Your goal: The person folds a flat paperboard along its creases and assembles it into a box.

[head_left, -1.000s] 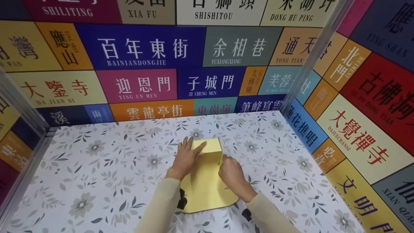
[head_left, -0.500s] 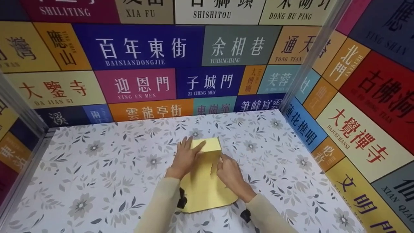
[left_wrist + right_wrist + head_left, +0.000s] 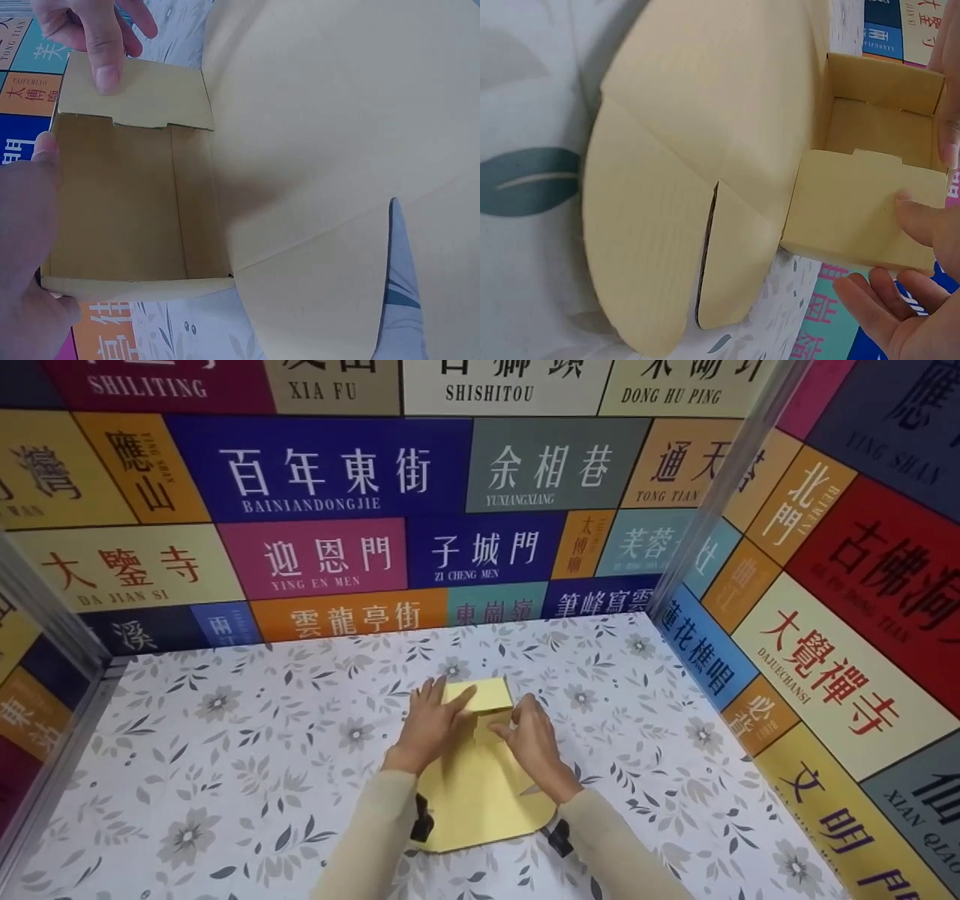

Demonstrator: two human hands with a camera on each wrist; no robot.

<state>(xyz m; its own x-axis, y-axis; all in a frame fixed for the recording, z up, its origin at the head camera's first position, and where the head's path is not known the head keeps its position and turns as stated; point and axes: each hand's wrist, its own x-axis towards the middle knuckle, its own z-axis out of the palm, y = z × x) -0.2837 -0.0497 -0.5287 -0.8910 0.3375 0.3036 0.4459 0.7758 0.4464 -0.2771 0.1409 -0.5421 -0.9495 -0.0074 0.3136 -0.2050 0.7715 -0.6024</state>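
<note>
A partly folded yellow cardboard box (image 3: 480, 795) lies on the table, its long lid panel spread toward the person. At its far end the shallow box part (image 3: 120, 202) has raised walls. My left hand (image 3: 431, 727) holds that end, thumb across the far wall and the other fingers at the left side. My right hand (image 3: 534, 739) is at the right side; its thumb lies on the inward-folded side flap (image 3: 862, 206) and its fingers are outside the wall. The flap's notched edge hangs over the inside. A slit (image 3: 707, 255) runs into the lid's rounded edge.
A white tablecloth (image 3: 247, 750) with grey flowers and leaves covers the table. Walls of coloured name signs (image 3: 322, 465) stand behind and to the right. Metal corner posts (image 3: 697, 525) edge the panels. Black wrist straps (image 3: 422, 819) show at the sleeves.
My right hand has turned the right side flap inward over the box and opened from a curled pose to thumb on flap. My left hand has stayed in place.
</note>
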